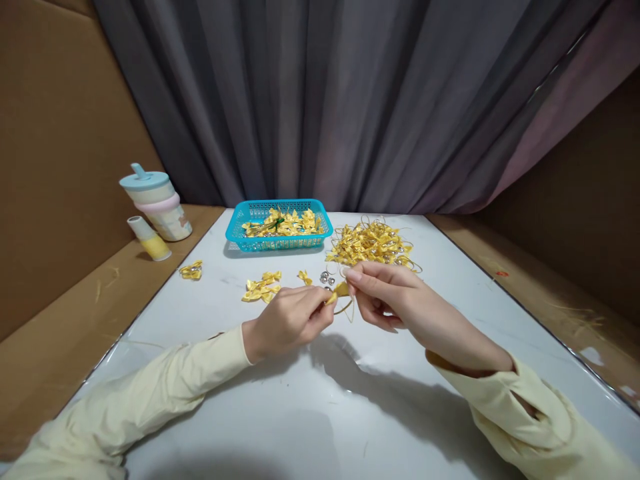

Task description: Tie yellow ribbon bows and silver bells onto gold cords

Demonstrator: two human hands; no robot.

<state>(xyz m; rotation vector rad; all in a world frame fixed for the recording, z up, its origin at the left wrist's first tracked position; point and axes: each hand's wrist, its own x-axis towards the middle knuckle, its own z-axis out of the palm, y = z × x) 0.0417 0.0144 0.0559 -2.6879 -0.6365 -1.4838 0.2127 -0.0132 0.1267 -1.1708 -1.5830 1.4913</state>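
A yellow satin ribbon bow [342, 289] is held up over the table between my hands, with a thin gold cord [345, 309] looping around it. My left hand [293, 321] pinches the bow's left side between thumb and bent forefinger. At the bow's right edge, my right hand [393, 293] has thumb and forefinger pressed together on the cord; the exact grip is partly hidden. Just behind lie several small silver bells [327, 278] and a single yellow bow [305, 277]. Several loose bows [261, 287] lie farther left.
A blue plastic basket [230, 231] at the back holds yellow bows. Right of it is a heap of bows with bells and cords [371, 243]. One belled bow [191, 270] lies near the table's left edge. A lidded cup [167, 217] and a small yellow-white bottle [150, 240] stand beyond it.
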